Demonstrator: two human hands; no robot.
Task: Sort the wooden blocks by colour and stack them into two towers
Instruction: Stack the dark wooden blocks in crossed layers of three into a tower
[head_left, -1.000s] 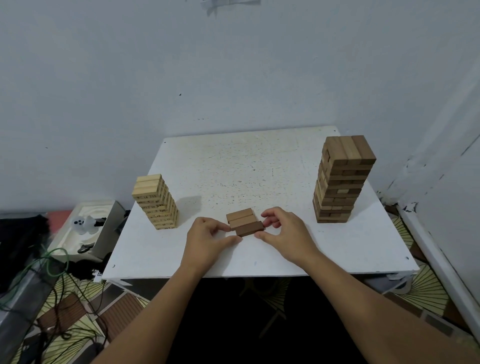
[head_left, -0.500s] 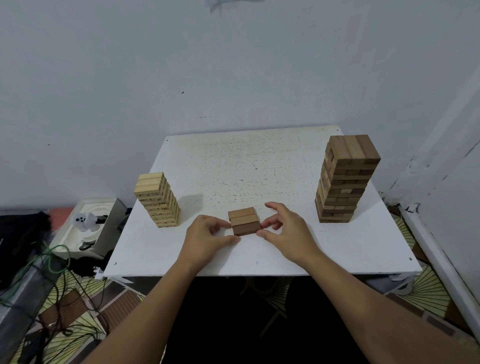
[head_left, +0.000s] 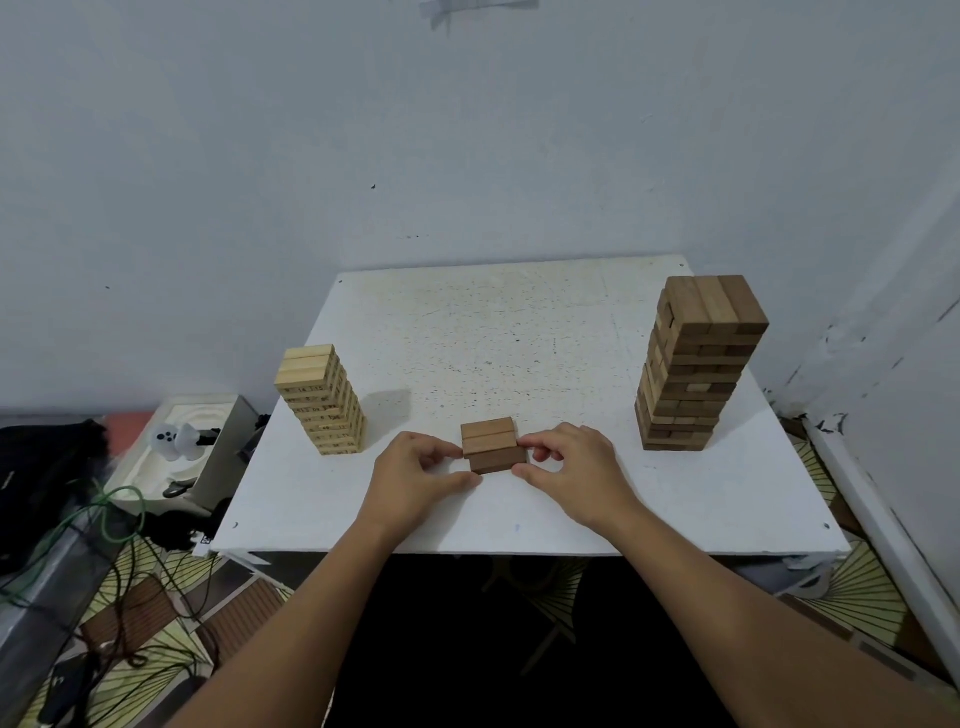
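Lowest in the frame, your two forearms rise toward the near edge of the white square tabletop (head_left: 519, 332). Your left hand (head_left: 415, 475) and right hand (head_left: 574, 467) sit just below centre, fingers curled, each pinching one end of the small group of three brown wooden blocks (head_left: 491, 444) that lies between them. The blocks lie flat side by side, long axes running left to right across the picture, so your thumbs and forefingers (head_left: 535, 441) meet the short ends. Both hands are equally near; neither has the advantage.

Whether the nearest, darkest block is flush with the other two is hard to tell.

Farther up, at the left of the frame, stands the short pale wooden block tower (head_left: 322, 400). At the right edge, farther back, stands the taller brown wooden block tower (head_left: 698, 364), with some paler blocks showing in its side.

The layer you hold matches the right tower by colour, so the coming move probably runs up and right, favouring your right hand as the leading side. Keep the squeeze even, or the middle block may drop.
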